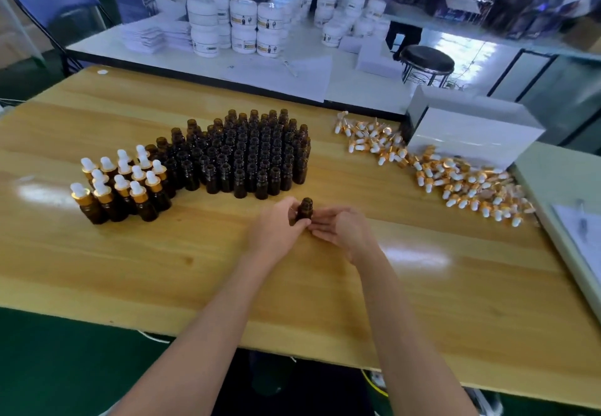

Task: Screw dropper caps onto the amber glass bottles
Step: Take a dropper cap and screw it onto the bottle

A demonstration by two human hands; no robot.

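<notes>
Fingers (pixel 287 206) and thumb of the left hand (pixel 276 228) curl round an uncapped bottle (pixel 305 209), held upright near the middle of the table (pixel 195 253). The right hand (pixel 341 227) lies just beside it, fingers straight and slightly apart, holding nothing; whether they touch the glass cannot be told. Risks, as judged: the smooth glass may slip or tip in a light grip and strike the open bottles (pixel 247 155) packed just behind, toppling a row; a cap started askew may cross-thread; a reach to the caps (pixel 455 185), well apart at right, may scatter the loose pile. Bottles are dark amber glass, glossy, cylindrical with a narrow neck. Caps show a gold metallic collar, a white rounded bulb, seemingly rubber, and a thin stem. Capped bottles (pixel 120 185) stand grouped at left. Table is glossy wood-grain; a white box (pixel 471 129) adjoins the caps.
</notes>
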